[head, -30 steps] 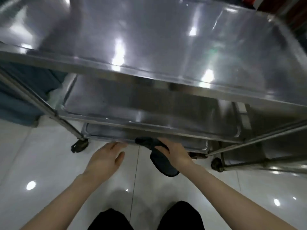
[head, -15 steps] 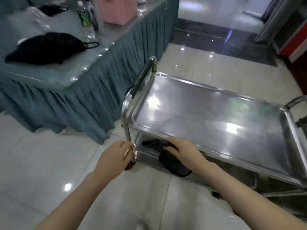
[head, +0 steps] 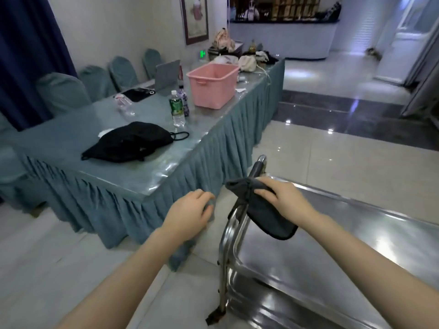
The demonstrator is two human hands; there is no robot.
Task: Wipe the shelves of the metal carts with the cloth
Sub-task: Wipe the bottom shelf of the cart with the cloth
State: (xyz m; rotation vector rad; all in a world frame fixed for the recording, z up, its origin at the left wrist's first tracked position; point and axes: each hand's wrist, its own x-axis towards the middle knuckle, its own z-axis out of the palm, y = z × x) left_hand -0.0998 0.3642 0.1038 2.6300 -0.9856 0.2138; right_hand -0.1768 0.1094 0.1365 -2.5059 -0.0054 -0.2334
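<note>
Banquet room, skirted table [head: 152, 176] sitting left of the metal cart [head: 225, 252]. My right hand [head: 282, 198] is gripping the cloth [head: 266, 217] at the handle [head: 256, 169], its tail hanging over the top shelf [head: 332, 252], likely to start wiping there; left hand [head: 187, 214] is hovering slack, holding nothing

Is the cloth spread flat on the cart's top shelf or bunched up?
Bunched. The right hand grips the dark cloth gathered at the cart handle, one end hanging down, not flat on the top shelf.
</note>
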